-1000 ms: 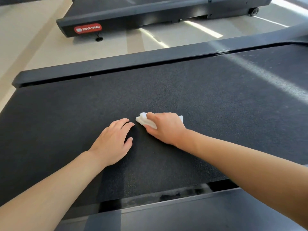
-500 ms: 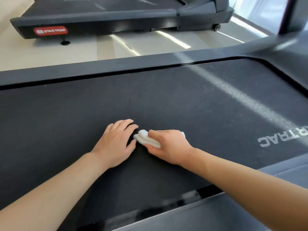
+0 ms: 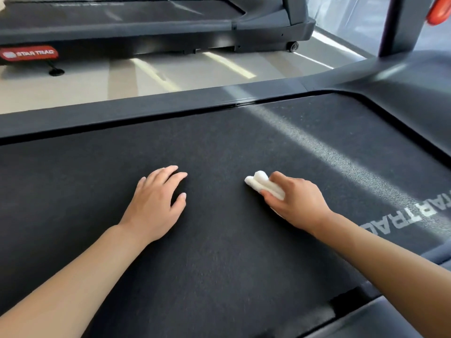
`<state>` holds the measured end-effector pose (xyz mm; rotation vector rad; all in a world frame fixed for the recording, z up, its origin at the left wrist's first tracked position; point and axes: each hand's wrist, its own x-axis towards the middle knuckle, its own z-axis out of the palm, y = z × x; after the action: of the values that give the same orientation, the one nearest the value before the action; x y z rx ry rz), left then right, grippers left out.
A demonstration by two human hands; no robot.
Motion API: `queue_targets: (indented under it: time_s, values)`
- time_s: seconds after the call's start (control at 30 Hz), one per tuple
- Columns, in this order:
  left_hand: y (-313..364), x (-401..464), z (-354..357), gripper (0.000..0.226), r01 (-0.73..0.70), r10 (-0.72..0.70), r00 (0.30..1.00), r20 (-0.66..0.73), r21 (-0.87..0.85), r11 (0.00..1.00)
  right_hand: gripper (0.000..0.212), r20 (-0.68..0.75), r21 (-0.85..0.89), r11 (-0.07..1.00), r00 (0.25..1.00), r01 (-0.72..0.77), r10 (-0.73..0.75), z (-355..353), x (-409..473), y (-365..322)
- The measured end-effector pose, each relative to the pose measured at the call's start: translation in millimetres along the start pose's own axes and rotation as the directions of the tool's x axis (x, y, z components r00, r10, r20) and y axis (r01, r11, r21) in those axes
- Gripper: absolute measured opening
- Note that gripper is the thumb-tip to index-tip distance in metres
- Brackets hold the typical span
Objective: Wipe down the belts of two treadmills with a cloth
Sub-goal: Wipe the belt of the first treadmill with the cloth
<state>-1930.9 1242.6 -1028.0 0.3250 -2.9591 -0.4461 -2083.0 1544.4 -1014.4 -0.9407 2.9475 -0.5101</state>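
A black treadmill belt (image 3: 219, 252) fills most of the view. My right hand (image 3: 296, 202) grips a small folded white cloth (image 3: 262, 183) and presses it onto the belt right of centre. My left hand (image 3: 156, 203) rests flat on the belt with its fingers spread, well apart from the cloth. A second treadmill (image 3: 151, 28) stands across the floor at the top, its belt only partly visible.
The near treadmill's dark side rail (image 3: 146, 111) runs along the belt's far edge. White STAR TRAC lettering (image 3: 410, 215) marks the belt at the right. An upright post (image 3: 400, 25) rises at the top right. Beige floor (image 3: 170, 71) separates the two machines.
My right hand has slid the cloth to the right, away from my left hand, which it nearly touched before. The view has swung rightward along the belt.
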Motion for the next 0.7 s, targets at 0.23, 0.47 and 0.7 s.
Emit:
queue_targets:
  time_s: [0.23, 0.47, 0.7]
  values:
    - [10, 35, 21, 0.057, 0.039, -0.040, 0.997, -0.062, -0.013, 0.999, 0.033, -0.096, -0.056, 0.998, 0.995, -0.009, 0.004, 2, 74, 40]
    - [6, 38, 22, 0.052, 0.030, -0.032, 0.995, -0.094, -0.030, 0.999, 0.045, -0.176, -0.084, 0.975, 0.966, -0.208, 0.191, -4, 191, 70]
    - [7, 37, 20, 0.052, 0.033, -0.036, 0.994, -0.102, -0.032, 0.999, 0.042, -0.172, -0.082, 0.987, 0.978, -0.136, 0.120, 28, 265, -7]
